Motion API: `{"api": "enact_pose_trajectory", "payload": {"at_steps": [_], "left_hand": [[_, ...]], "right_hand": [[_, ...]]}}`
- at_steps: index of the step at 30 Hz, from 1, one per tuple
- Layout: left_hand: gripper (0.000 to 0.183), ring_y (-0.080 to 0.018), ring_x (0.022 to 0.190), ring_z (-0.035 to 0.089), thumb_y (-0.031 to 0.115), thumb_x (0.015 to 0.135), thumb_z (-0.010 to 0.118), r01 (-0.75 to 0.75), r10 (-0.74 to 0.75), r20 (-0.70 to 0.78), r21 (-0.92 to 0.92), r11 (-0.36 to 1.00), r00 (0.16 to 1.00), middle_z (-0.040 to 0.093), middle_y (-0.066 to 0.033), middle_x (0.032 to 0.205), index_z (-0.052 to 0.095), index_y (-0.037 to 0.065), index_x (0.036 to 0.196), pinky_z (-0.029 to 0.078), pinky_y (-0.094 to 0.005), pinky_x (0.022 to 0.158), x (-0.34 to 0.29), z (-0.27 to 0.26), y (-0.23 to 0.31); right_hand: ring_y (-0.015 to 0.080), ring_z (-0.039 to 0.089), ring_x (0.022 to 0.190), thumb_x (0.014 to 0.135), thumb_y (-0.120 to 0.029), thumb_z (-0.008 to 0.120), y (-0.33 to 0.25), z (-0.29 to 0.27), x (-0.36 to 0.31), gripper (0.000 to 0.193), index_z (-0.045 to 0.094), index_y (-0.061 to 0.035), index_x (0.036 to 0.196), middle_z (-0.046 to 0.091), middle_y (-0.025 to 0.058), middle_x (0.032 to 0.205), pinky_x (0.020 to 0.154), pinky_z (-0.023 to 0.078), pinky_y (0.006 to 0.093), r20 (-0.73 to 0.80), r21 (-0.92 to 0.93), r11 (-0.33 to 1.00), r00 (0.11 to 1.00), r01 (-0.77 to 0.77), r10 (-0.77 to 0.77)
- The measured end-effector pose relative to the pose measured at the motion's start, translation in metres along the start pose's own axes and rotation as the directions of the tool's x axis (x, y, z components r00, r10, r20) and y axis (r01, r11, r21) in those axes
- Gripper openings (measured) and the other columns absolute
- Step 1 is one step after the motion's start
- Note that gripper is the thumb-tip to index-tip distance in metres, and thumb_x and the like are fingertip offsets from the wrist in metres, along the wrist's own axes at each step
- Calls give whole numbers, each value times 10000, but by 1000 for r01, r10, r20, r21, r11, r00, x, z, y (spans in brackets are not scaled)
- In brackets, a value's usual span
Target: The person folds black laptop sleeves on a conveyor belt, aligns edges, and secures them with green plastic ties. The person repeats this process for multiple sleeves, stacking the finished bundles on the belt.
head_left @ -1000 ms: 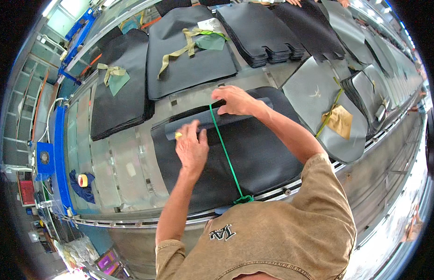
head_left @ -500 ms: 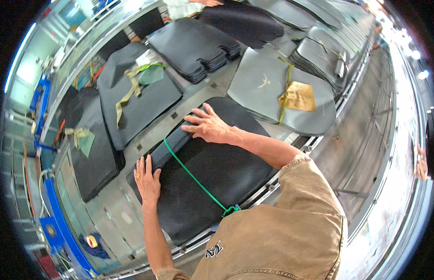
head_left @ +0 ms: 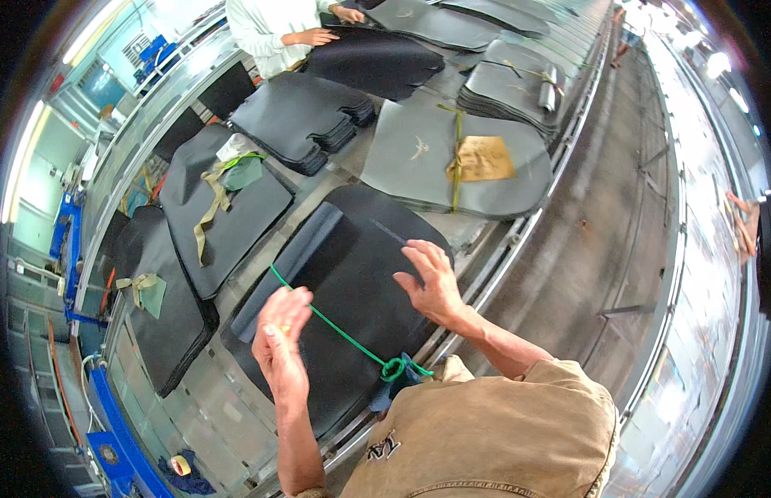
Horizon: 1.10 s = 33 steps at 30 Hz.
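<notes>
A stack of black sheets (head_left: 365, 266) with rounded corners lies in front of me. A dark grey rolled piece (head_left: 296, 257) rests along its far left edge. From beneath that roll a green cord (head_left: 336, 325) runs across the top to a knotted loop at the near edge. My left hand (head_left: 284, 336) is over the left part of the stack by the cord, its fingers stretched out and holding nothing. Over the right part hovers my right hand (head_left: 434, 282), fingers apart and nothing in them. I cannot tell whether either hand touches the sheets.
Stacks tied with pale bands (head_left: 209, 212) lie to the left. A grey stack with a brown paper (head_left: 482, 158) is beyond, right of centre. At the far side a co-worker's hands (head_left: 312, 36) are at a black sheet (head_left: 373, 60). A metal rail (head_left: 527, 236) edges the table.
Both hands have come off the rolled piece and drawn back toward me, the right one farther right. The view has shifted, and more of the co-worker shows.
</notes>
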State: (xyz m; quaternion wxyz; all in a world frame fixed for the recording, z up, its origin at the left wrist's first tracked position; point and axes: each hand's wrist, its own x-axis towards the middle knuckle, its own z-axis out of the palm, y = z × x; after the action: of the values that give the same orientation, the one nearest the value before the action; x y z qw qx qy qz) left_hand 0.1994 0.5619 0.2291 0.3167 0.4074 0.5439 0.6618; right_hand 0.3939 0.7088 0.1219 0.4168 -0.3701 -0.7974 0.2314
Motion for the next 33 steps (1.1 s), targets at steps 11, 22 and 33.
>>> {"api": "enact_pose_trajectory", "payload": {"at_steps": [11, 22, 33], "left_hand": [[870, -431, 986, 584, 682, 882, 187, 550, 508, 759, -648, 527, 407, 556, -289, 1089, 534, -81, 1112, 464, -531, 872, -89, 121, 164], [884, -445, 812, 637, 653, 900, 222, 383, 610, 640, -768, 513, 467, 628, -310, 832, 637, -127, 867, 500, -536, 786, -137, 206, 168], [459, -260, 915, 652, 387, 953, 471, 283, -138, 729, -80, 956, 671, 656, -154, 1016, 571, -41, 1084, 520, -356, 807, -81, 386, 4]], "right_hand": [[351, 543, 1083, 757, -100, 697, -36, -94, -127, 318, 602, -6, 1045, 590, 176, 1134, 918, 446, 408, -84, -188, 947, 965, -259, 247], [375, 538, 1023, 808, -185, 657, -13, -134, -209, 303, 587, -15, 1050, 581, 179, 1093, 866, 455, 435, 83, -27, 932, 928, -361, 362], [374, 585, 991, 801, -221, 649, 153, -302, -264, 303, 636, -1, 1009, 613, 208, 1056, 848, 473, 422, 122, -113, 670, 659, -734, 742]]}}
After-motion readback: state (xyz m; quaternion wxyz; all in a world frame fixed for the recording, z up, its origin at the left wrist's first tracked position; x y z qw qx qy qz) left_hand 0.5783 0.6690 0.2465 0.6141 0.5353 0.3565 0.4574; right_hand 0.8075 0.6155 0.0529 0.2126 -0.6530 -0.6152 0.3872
